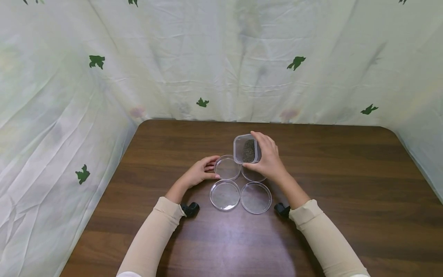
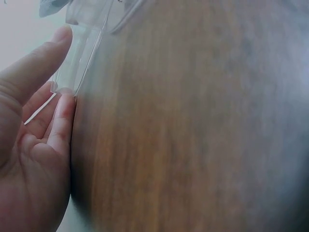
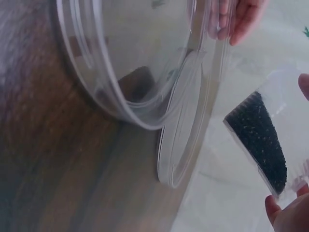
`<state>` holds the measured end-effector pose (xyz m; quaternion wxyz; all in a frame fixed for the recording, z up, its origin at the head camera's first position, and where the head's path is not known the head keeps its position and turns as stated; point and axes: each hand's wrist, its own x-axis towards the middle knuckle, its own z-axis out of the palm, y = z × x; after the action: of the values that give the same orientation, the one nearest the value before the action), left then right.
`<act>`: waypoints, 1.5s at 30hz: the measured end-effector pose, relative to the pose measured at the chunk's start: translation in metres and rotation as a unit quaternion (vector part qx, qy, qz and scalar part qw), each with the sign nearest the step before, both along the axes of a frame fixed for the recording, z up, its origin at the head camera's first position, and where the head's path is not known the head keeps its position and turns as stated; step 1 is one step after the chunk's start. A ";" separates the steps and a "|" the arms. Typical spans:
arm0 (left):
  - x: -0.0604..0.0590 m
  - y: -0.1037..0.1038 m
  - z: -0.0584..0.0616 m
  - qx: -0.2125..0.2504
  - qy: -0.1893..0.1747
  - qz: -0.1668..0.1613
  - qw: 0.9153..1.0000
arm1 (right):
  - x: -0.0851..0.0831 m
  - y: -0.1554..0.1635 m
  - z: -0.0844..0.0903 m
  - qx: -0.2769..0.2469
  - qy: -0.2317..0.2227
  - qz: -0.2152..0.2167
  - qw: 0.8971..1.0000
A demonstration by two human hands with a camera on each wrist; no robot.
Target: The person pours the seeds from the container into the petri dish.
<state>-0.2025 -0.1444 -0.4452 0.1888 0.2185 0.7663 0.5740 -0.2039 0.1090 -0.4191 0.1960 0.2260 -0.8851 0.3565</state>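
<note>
Several clear round petri dishes stand together in two rows on the table. My left hand (image 1: 197, 173) holds the far left petri dish (image 1: 227, 169) at its left side, with thumb and fingers spread along the rim; the left wrist view shows the fingertips against its clear wall. My right hand (image 1: 270, 159) grips a clear square plastic tub (image 1: 238, 148) by its sides, tilted toward the left. Dark fine granules (image 3: 258, 137) lie heaped against one wall of the tub. It hangs over the far right petri dish (image 1: 254, 176) and partly hides it.
Nearer me are the near left petri dish (image 1: 225, 195) and the near right petri dish (image 1: 256, 197), touching or close to their neighbours. The brown wooden table (image 1: 346, 184) ends at a pale curtain (image 1: 221, 57) behind. Black wrist cameras sit by both cuffs.
</note>
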 end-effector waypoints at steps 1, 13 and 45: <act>0.000 0.000 0.000 0.001 0.000 0.000 1.000 | 0.000 -0.001 0.000 0.003 0.001 0.001 1.000; -0.011 -0.005 -0.022 -0.011 0.009 0.009 1.000 | -0.001 -0.010 -0.002 0.047 0.023 0.006 0.999; 0.000 -0.001 0.001 -0.015 0.008 0.002 1.000 | 0.001 -0.021 -0.005 0.148 0.094 0.011 0.984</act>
<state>-0.2022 -0.1450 -0.4441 0.1847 0.2190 0.7768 0.5608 -0.2032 0.0877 -0.4244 0.2384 0.2944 -0.9035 0.2005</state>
